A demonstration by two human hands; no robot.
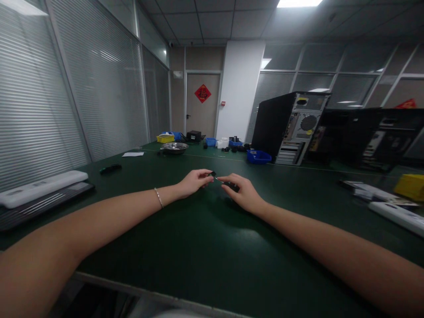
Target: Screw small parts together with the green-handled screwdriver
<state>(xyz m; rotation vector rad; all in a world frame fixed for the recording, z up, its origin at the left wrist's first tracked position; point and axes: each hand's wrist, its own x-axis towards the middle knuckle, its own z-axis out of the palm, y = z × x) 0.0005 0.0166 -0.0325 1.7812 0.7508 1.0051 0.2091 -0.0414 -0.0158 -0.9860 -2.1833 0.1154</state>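
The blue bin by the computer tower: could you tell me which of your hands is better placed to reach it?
Probably the right hand: the blue bin lies right of it, beside the computer tower. The left hand would have to cross over. Both pinch a small dark part.

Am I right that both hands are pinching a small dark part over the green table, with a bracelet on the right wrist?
Nearly. The head view shows the bracelet on the left wrist. The left hand and right hand do meet on a small dark part over the green table.
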